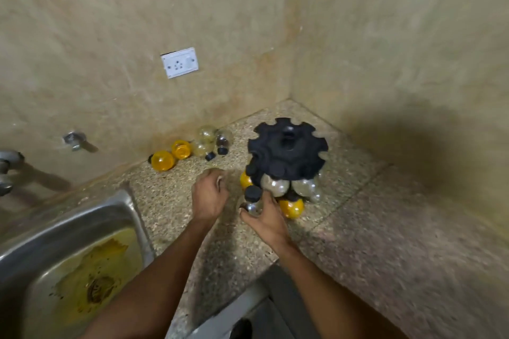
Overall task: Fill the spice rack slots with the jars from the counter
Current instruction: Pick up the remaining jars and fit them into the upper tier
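Gripping a clear jar [252, 205] with a black cap, my right hand [268, 221] holds it just beside the lower tier of the black spice rack [287, 150]. My left hand [210, 195] hangs curled over the worktop [358, 228]; I cannot tell whether it holds anything. More jars [192, 147], yellow and clear, lie by the wall. Left of them sits a steel sink [82, 228].

A stained stainless-steel sink [41, 228] sat sunk into the speckled stone tabletop [358, 228]. Above the sink, a metal tap [7, 170] projected; a white wall socket [179, 62] hung higher, rightward.
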